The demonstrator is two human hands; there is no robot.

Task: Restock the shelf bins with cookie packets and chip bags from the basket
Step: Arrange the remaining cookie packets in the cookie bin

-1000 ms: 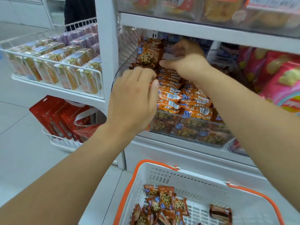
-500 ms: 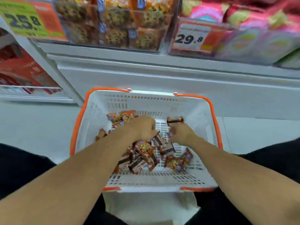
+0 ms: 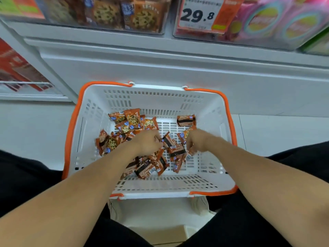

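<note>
Head view, hands [image 3: 170, 143] blurred, grips unclear

A pale tiled floor [image 3: 26, 132] spreads across the near and left parts of the scene, with a thin dark joint line running through the tiles on the right. At the far side stands a white shelving unit; its broad plain base panel [image 3: 178, 68] runs from left to right. On the far right shelf edge hangs an orange and white price tag [image 3: 201, 14] reading 29.8. To the far left a white wire rack [image 3: 26, 84] sits low by the floor, with red boxes [image 3: 12, 68] behind its rail. The light is even and bright, throwing only soft shadows.
</note>
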